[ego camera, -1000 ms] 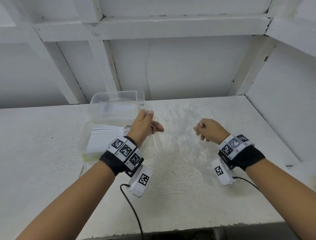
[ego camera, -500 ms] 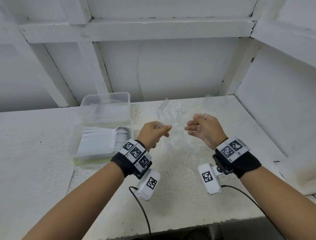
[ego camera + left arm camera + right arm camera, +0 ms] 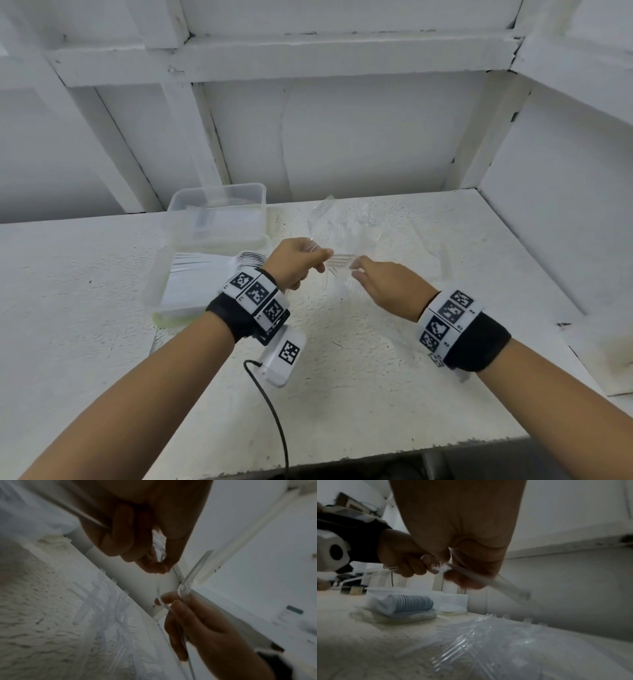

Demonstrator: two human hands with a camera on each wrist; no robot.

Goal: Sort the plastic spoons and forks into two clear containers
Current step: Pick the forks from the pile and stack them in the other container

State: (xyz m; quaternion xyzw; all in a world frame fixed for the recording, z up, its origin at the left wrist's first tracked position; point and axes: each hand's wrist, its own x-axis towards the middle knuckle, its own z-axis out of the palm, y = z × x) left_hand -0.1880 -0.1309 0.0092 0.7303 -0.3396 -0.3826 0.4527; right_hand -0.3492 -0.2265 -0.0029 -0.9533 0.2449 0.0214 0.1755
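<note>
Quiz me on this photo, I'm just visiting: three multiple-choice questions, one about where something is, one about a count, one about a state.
1. Where is the loose pile of forks?
A. In a container
B. On the table, beyond the hands
C. On the floor

2. How many clear containers are in view?
A. Two
B. Four
C. None

3. The left hand is:
A. Flat on the table
B. Idle and empty
C. Gripping clear cutlery

Answers: B, the forks lie spread on the tabletop; A, two tubs sit at the left; C, its fingers curl round clear handles.
</note>
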